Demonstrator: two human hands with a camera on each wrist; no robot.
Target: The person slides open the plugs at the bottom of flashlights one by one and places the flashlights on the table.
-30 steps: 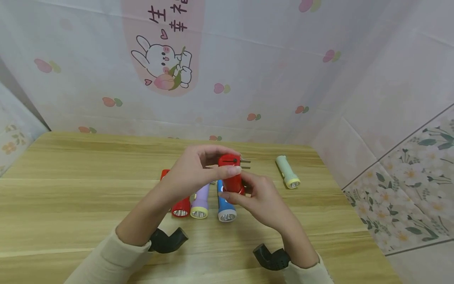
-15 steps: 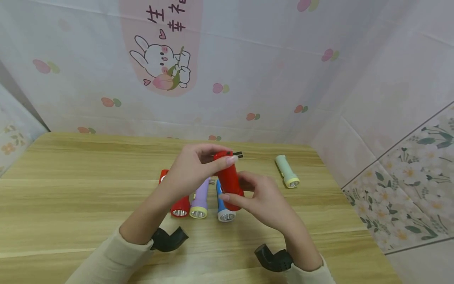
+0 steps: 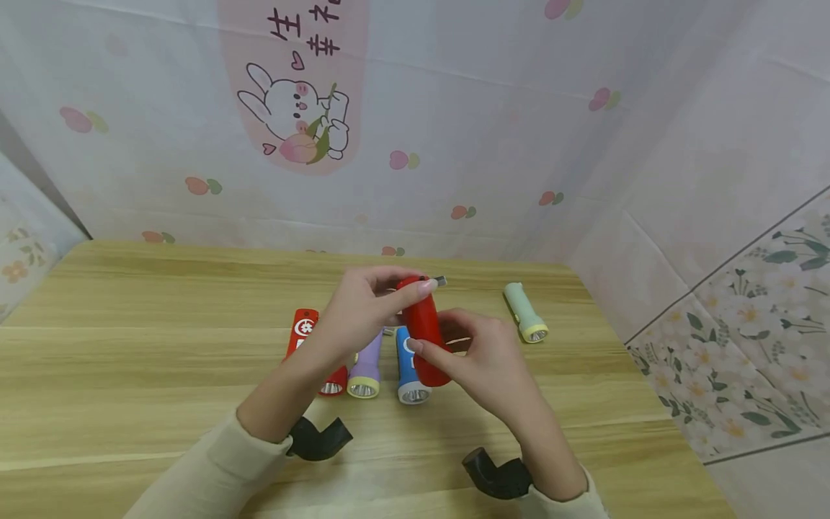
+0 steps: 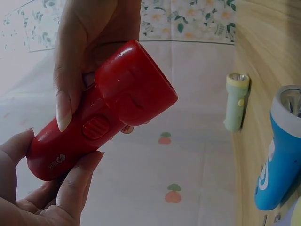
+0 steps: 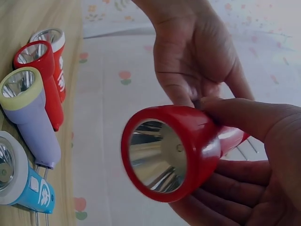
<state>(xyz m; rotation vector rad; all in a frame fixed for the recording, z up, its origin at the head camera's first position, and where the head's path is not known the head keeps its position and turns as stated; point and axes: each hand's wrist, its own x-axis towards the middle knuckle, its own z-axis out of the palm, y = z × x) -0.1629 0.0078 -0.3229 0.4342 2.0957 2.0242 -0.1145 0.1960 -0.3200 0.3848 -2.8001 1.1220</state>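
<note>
Backdrop: white cloth (image 3: 493,130) printed with small pink fruit-like motifs and a rabbit, hanging behind a wood-grain desk (image 3: 162,360); floral panel (image 3: 765,339) on the right side. Left hand (image 3: 355,308), partly closed, pinches the tail end between thumb and fingers; right hand (image 3: 483,352), also partly closed, grips the head end, thumb on the near side. Held between them: red flashlight (image 3: 424,335), raised above the desk, in front of the blue flashlight (image 3: 407,364) in the head view. Long axis tilted, tail up and away from the person, lens end down toward the person and slightly right. Body glossy, plain red, flaring to a wide head with a silvery reflector (image 5: 157,157). On the desk: purple flashlight (image 3: 367,364) beside the blue one, two more red ones at its left (red flashlight with white rim (image 5: 60,61); all-red flashlight (image 5: 51,77)), mint-green flashlight (image 3: 525,313) well apart at right. Smaller details: ribbed switch (image 4: 96,127), metal prongs (image 3: 442,281) sticking out sideways near the tail, tiny white mark (image 4: 57,161), lettering illegible.
</note>
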